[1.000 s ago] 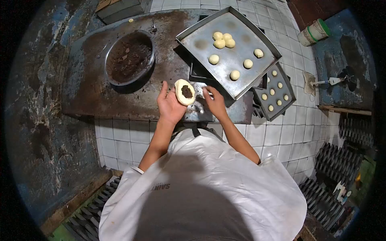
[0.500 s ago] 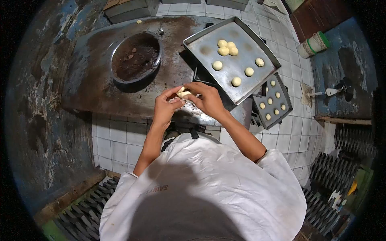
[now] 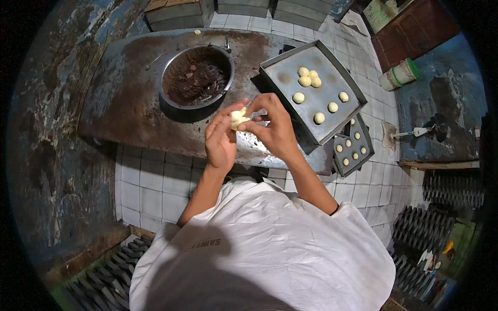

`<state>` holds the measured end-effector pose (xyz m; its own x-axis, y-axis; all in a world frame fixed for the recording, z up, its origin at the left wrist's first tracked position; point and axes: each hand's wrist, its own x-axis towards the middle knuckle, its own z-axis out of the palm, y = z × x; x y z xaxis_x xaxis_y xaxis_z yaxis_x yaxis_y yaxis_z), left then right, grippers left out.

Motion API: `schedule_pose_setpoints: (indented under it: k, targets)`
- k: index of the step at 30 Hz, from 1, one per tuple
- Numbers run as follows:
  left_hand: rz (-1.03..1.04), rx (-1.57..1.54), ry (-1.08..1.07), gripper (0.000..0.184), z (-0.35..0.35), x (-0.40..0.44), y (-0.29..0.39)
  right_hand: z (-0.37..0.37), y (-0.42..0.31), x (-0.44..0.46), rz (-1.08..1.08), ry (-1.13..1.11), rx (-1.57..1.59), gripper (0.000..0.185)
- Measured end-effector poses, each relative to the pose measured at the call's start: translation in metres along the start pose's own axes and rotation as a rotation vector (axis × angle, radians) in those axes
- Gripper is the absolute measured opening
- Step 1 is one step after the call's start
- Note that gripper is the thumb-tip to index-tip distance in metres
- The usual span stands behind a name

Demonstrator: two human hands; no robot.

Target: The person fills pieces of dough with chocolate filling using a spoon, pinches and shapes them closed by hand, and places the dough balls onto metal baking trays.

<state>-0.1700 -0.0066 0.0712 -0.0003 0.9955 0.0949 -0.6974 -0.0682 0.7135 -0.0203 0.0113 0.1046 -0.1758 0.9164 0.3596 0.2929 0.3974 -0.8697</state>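
A pale yellow piece of dough is held between my two hands above the table's near edge. My left hand cups it from the left, fingers curved around its side. With thumb and fingertips, my right hand pinches the dough's right side and upper edge. The dough looks folded and uneven on top. Just beyond my hands stands a metal bowl with dark brown crumbly filling and a spoon-like handle at its right rim. To the right, a metal baking tray carries several round dough balls, some clustered together.
A second tray with several dough balls sits lower at the right. The worn metal table has brown smears and a small dough bit at its far edge. A white bucket with a green lid is at the far right.
My fingers have shifted on the dough, which now shows more between them; my left hand has opened more upright around it. The view has moved slightly, so the bowl and trays appear farther right.
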Motion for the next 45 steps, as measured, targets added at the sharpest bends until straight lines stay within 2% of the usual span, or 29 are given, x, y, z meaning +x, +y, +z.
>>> schedule_pose_setpoints:
  k: [1, 2, 3, 5, 7, 9, 10, 11, 13, 15, 17, 18, 19, 21, 22, 23, 25, 26, 28, 32, 35, 36, 37, 39, 41, 43, 45]
  targets:
    - [0.006, 0.005, -0.130, 0.038, 0.003, 0.000, 0.008, 0.005, -0.003, 0.004, 0.110, 0.085, 0.190, 0.026]
    - [-0.014, -0.075, -0.175, 0.035, 0.007, 0.000, 0.016, 0.008, -0.003, 0.007, 0.197, 0.032, 0.298, 0.020]
    - [-0.021, -0.083, -0.185, 0.035, 0.003, 0.000, 0.017, 0.012, 0.000, 0.005, 0.198, 0.042, 0.289, 0.020]
    - [-0.035, -0.088, -0.037, 0.034, -0.008, 0.003, 0.014, 0.021, 0.007, 0.004, 0.199, -0.041, 0.335, 0.019]
    - [-0.079, -0.138, -0.004, 0.032, -0.019, 0.006, 0.019, 0.038, -0.011, 0.003, 0.243, 0.030, 0.269, 0.022]
    - [-0.118, -0.209, 0.148, 0.024, -0.026, 0.009, 0.024, 0.054, -0.028, 0.002, 0.059, 0.107, 0.190, 0.027]
    - [-0.121, -0.186, 0.152, 0.018, -0.032, 0.011, 0.027, 0.062, -0.039, 0.002, 0.015, 0.125, 0.133, 0.032]
    - [-0.133, -0.186, 0.148, 0.018, -0.037, 0.011, 0.027, 0.067, -0.036, -0.002, 0.022, 0.134, 0.129, 0.032]
    - [-0.029, -0.192, 0.060, 0.017, -0.044, 0.012, 0.027, 0.075, -0.029, -0.006, -0.015, 0.125, -0.180, 0.035]
    - [-0.043, -0.186, 0.021, 0.021, -0.046, 0.011, 0.032, 0.082, -0.026, -0.001, -0.058, 0.193, -0.242, 0.032]
    - [-0.022, -0.136, 0.001, 0.027, -0.046, 0.009, 0.039, 0.086, -0.023, 0.010, -0.234, 0.339, -0.302, 0.027]
    - [-0.037, -0.145, -0.037, 0.030, -0.050, 0.011, 0.043, 0.091, -0.034, 0.014, -0.116, 0.354, -0.108, 0.024]
    - [-0.037, -0.146, -0.040, 0.030, -0.051, 0.012, 0.047, 0.094, -0.036, 0.013, -0.117, 0.357, -0.110, 0.024]
    - [-0.036, -0.111, -0.104, 0.027, -0.050, 0.011, 0.056, 0.097, -0.037, 0.008, 0.258, 0.173, 0.320, 0.023]
    - [-0.081, -0.138, -0.062, 0.025, -0.051, 0.011, 0.058, 0.096, -0.027, 0.006, 0.215, 0.163, 0.192, 0.024]
    - [-0.083, -0.140, -0.064, 0.025, -0.057, 0.010, 0.057, 0.099, -0.023, 0.005, 0.216, 0.165, 0.189, 0.024]
    - [-0.272, -0.125, 0.106, 0.029, -0.072, 0.006, 0.050, 0.104, -0.024, 0.004, 0.187, 0.227, 0.076, 0.026]
    - [-0.274, -0.125, 0.105, 0.029, -0.079, 0.006, 0.047, 0.106, -0.026, 0.003, 0.188, 0.229, 0.075, 0.026]
    - [-0.337, -0.074, 0.276, 0.029, -0.086, 0.006, 0.046, 0.110, -0.035, -0.002, 0.039, 0.130, -0.099, 0.028]
    - [-0.283, -0.149, 0.163, 0.027, -0.076, 0.005, 0.044, 0.114, -0.022, -0.010, 0.022, 0.217, -0.231, 0.026]
    - [-0.251, -0.116, 0.058, 0.025, -0.065, 0.005, 0.040, 0.099, -0.022, -0.003, 0.115, 0.299, -0.173, 0.022]
    - [-0.231, -0.100, 0.045, 0.023, -0.064, 0.006, 0.033, 0.096, -0.017, -0.001, 0.192, 0.324, 0.001, 0.024]
    - [-0.237, -0.098, 0.041, 0.023, -0.062, 0.008, 0.025, 0.091, -0.010, -0.002, 0.195, 0.331, 0.001, 0.024]
    - [-0.149, -0.069, -0.002, 0.021, -0.057, 0.010, 0.008, 0.080, 0.001, -0.006, 0.408, 0.261, 0.236, 0.022]
    - [-0.141, -0.051, 0.084, 0.020, -0.050, 0.015, -0.013, 0.081, 0.003, -0.009, 0.421, 0.313, 0.142, 0.017]
    - [-0.151, 0.210, 0.241, 0.019, -0.044, 0.022, -0.032, 0.083, 0.012, -0.011, 0.402, 0.400, 0.053, 0.017]
    - [-0.192, 0.180, 0.331, 0.019, -0.036, 0.031, -0.045, 0.071, 0.020, -0.016, 0.343, 0.370, 0.033, 0.018]
